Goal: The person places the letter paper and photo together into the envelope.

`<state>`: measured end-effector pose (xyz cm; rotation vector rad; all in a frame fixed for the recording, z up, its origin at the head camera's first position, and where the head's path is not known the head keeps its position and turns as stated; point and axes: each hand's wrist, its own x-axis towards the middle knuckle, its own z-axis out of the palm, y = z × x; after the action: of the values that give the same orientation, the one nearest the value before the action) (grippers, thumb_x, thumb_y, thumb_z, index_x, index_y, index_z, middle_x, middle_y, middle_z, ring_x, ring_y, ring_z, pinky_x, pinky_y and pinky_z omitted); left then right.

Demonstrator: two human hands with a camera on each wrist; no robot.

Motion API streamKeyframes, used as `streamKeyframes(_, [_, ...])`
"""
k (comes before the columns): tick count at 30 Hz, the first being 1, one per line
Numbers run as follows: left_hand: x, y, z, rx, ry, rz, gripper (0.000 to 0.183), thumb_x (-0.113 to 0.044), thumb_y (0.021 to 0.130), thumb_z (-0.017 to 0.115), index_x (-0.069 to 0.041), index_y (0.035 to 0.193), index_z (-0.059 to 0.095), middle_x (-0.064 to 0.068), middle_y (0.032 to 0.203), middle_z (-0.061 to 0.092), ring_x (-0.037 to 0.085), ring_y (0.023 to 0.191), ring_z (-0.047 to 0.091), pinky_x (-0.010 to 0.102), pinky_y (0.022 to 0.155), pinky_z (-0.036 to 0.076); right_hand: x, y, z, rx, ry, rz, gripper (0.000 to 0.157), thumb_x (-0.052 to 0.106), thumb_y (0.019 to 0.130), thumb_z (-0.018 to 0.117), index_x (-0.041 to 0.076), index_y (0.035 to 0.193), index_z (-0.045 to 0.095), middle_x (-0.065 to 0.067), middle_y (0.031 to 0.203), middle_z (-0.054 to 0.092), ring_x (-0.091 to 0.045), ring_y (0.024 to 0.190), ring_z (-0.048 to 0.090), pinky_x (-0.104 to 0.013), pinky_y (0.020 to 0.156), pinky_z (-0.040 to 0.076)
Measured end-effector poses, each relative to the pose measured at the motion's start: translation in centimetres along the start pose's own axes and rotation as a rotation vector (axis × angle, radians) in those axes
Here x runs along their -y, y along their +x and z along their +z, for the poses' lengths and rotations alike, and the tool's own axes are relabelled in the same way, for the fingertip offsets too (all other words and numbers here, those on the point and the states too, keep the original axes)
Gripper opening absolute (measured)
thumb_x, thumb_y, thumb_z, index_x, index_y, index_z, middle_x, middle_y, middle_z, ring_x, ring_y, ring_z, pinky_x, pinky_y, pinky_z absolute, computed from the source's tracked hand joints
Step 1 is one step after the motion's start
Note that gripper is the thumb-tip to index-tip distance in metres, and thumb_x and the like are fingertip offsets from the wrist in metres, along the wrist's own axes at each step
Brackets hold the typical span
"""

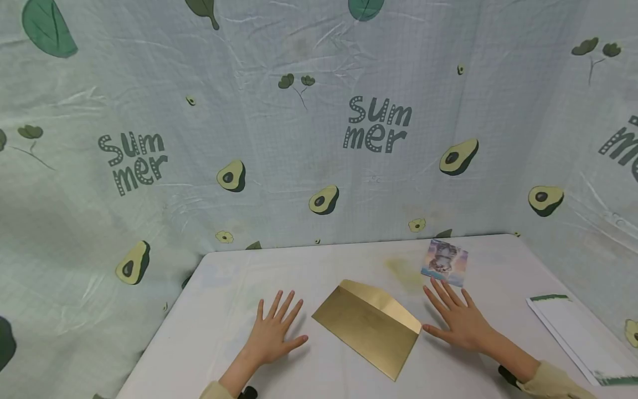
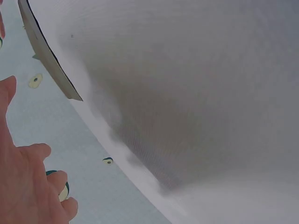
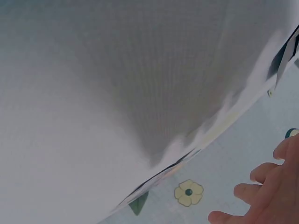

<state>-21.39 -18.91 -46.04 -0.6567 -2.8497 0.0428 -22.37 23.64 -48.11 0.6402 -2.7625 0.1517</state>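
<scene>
A gold envelope (image 1: 366, 327) lies on the white table with its pointed flap (image 1: 384, 302) unfolded toward the far side. To its left, my left hand (image 1: 273, 335) hovers palm down with fingers spread and holds nothing. My right hand (image 1: 461, 321) is spread in the same way on the other side, its thumb tip right at the envelope's right corner. Just beyond the right fingertips lies a small picture card (image 1: 445, 262) in pink and blue. In the left wrist view the envelope's edge (image 2: 49, 56) shows beyond the left hand (image 2: 30, 186). The right hand (image 3: 275, 191) appears at the lower right of its wrist view.
A white sheet or pad with green printed ends (image 1: 578, 338) lies at the table's right edge. The white tabletop (image 1: 309, 266) has a yellowish stain near the card. Behind and beside it hangs a pale curtain (image 1: 279, 133) printed with avocados.
</scene>
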Motion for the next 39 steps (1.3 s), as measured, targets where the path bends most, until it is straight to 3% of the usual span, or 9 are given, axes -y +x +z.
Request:
streamKeyframes(7, [0.2,-0.3,0.0,-0.024,-0.003,0.023,0.073,-0.063,0.081,0.042,-0.02,0.139,0.033,0.006,0.147,0.026,0.032,0.136,0.02,0.064,0.099,0.018,0.6,0.0,-0.1,0.033,0.037,0.006,0.077,0.058,0.082,0.047,0.025,0.144,0.014,0.005,0.151,-0.001,0.0,0.131,-0.024,-0.06,0.1,0.016])
streamKeyframes(14, [0.1,-0.5,-0.2,-0.013,-0.035,0.032,0.073,-0.063,0.082,0.042,-0.021,0.14,0.03,0.004,0.149,0.02,0.031,0.137,0.017,0.064,0.1,0.017,1.3,-0.2,0.0,-0.004,0.051,-0.038,0.075,0.056,0.082,0.05,0.018,0.142,0.026,0.008,0.151,-0.001,0.0,0.132,-0.022,-0.059,0.097,0.021])
streamKeyframes(20, [0.1,-0.7,-0.3,-0.004,-0.035,0.038,0.072,-0.062,0.082,0.043,-0.021,0.14,0.03,0.003,0.149,0.019,0.03,0.137,0.016,0.064,0.099,0.018,1.7,-0.2,0.0,-0.035,0.049,-0.067,0.075,0.054,0.082,0.052,0.021,0.143,0.023,0.008,0.151,0.0,-0.001,0.134,-0.019,-0.057,0.096,0.022])
streamKeyframes(23, [0.1,-0.7,-0.4,-0.008,-0.043,0.044,0.072,-0.062,0.082,0.044,-0.021,0.14,0.029,0.003,0.149,0.018,0.029,0.138,0.015,0.064,0.099,0.017,1.8,0.0,0.1,-0.062,0.022,-0.096,0.078,0.053,0.081,0.054,0.021,0.143,0.021,0.006,0.151,0.001,-0.002,0.135,-0.018,-0.052,0.108,-0.004])
streamKeyframes(26, [0.0,-0.6,-0.5,-0.012,-0.05,0.057,0.073,-0.061,0.082,0.044,-0.021,0.14,0.029,0.002,0.149,0.018,0.029,0.138,0.015,0.064,0.099,0.017,1.9,0.2,0.2,-0.084,-0.004,-0.123,0.079,0.052,0.08,0.056,0.019,0.143,0.023,0.004,0.151,0.003,-0.004,0.135,-0.017,-0.029,0.105,-0.024])
streamKeyframes(27, [0.0,-0.5,-0.6,-0.01,-0.048,0.061,0.073,-0.061,0.082,0.045,-0.021,0.14,0.029,0.002,0.149,0.018,0.029,0.138,0.015,0.064,0.1,0.017,2.0,0.2,0.2,-0.09,-0.01,-0.131,0.079,0.052,0.079,0.056,0.018,0.142,0.023,0.004,0.151,0.004,-0.004,0.135,-0.017,-0.022,0.1,-0.026])
streamKeyframes(31, [-0.3,-0.3,-0.7,-0.001,-0.03,0.094,0.074,-0.061,0.081,0.046,-0.021,0.141,0.029,0.002,0.149,0.02,0.029,0.137,0.016,0.063,0.1,0.019,2.5,0.4,-0.1,-0.092,0.001,-0.146,0.076,0.052,0.079,0.056,0.015,0.141,0.029,0.004,0.151,0.006,-0.003,0.135,-0.017,-0.022,0.101,-0.025])
streamKeyframes(39, [-0.6,0.0,-0.8,0.006,-0.013,0.19,0.075,-0.059,0.08,0.049,-0.019,0.14,0.03,0.004,0.148,0.024,0.03,0.136,0.021,0.061,0.1,0.022,3.4,0.7,-0.1,-0.102,-0.009,-0.202,0.078,0.054,0.08,0.054,0.017,0.142,0.024,0.003,0.15,0.012,-0.001,0.135,-0.016,-0.022,0.103,-0.024])
